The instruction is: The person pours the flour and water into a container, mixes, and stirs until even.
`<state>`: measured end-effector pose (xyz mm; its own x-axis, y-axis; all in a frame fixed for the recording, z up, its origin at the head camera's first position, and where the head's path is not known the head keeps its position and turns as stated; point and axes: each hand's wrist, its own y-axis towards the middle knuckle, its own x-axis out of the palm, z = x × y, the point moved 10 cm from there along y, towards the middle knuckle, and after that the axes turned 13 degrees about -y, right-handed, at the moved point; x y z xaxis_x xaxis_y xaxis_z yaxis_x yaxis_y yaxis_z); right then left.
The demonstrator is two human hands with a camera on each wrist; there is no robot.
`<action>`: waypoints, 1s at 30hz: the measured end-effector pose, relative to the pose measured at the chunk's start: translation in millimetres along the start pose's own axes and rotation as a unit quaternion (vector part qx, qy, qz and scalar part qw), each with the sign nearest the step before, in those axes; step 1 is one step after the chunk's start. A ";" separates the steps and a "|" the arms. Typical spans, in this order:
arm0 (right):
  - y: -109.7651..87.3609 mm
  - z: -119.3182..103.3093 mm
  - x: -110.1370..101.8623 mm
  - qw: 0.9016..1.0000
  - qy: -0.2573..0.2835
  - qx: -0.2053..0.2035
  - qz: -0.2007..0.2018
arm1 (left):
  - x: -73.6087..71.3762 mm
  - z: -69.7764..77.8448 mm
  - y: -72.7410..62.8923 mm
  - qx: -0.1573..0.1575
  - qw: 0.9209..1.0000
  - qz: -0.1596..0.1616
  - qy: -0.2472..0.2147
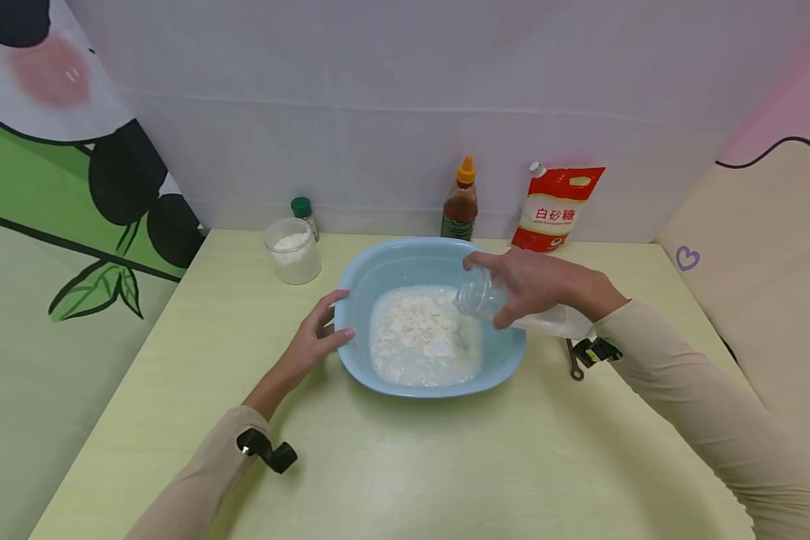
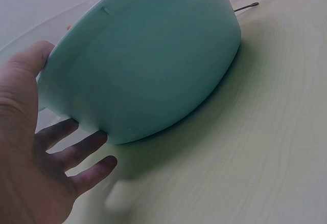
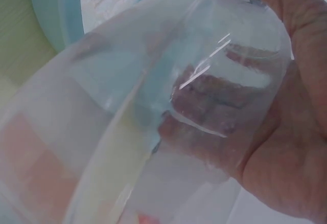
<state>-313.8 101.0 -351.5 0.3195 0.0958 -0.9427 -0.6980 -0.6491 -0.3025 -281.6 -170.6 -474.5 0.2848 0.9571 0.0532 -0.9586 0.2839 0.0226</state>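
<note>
Clear container (image 1: 474, 294), tilted with its mouth directed leftward over the right part of a blue basin (image 1: 405, 262), gripped around its body by the right hand (image 1: 536, 283); in the right wrist view, the fingers show through the transparent wall. The left hand (image 1: 313, 326) holds the basin's left side, thumb over the rim and other fingers at the outer wall. Within the basin, clumped white powder (image 1: 421, 330) sits in cloudy liquid. A dark metal utensil (image 1: 576, 367) lies just to the basin's right, partly covered by the container. Behind the basin stand a brown bottle (image 1: 460, 208) with an orange nozzle and, farther right, a red pouch (image 1: 552, 214). To the left, a jar (image 1: 297, 262) of white powder stands just before a green-capped bottle (image 1: 302, 208). All rest on a pale table (image 1: 391, 472), save the container.
</note>
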 end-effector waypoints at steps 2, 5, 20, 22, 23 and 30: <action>0.5 -0.8 -0.1 1.000 -0.002 -0.002 0.000 | 0.1 0.3 -0.1 0.001 1.000 0.000 0.000; 1.1 -2.0 -0.5 1.000 -0.007 -0.005 0.002 | 0.3 0.3 -0.1 0.001 1.000 -0.001 -0.001; -2.7 0.2 -3.7 1.000 0.011 0.005 0.008 | 1.4 2.5 0.5 0.003 1.000 0.000 0.000; -3.1 0.1 -5.3 1.000 0.013 0.004 0.013 | 1.2 2.2 0.4 0.003 1.000 -0.001 -0.001; -3.4 0.4 -6.1 1.000 0.014 0.004 0.015 | 0.6 1.6 0.4 0.001 1.000 0.000 -0.001; -6.8 3.5 -12.4 0.999 0.040 0.009 0.033 | -0.6 -0.7 0.3 -0.002 1.000 0.001 -0.005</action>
<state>-315.3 106.9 -338.2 0.3216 -0.0071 -0.9468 -0.7303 -0.6383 -0.2433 -282.1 -171.0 -475.2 0.2829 0.9571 0.0628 -0.9592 0.2823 0.0185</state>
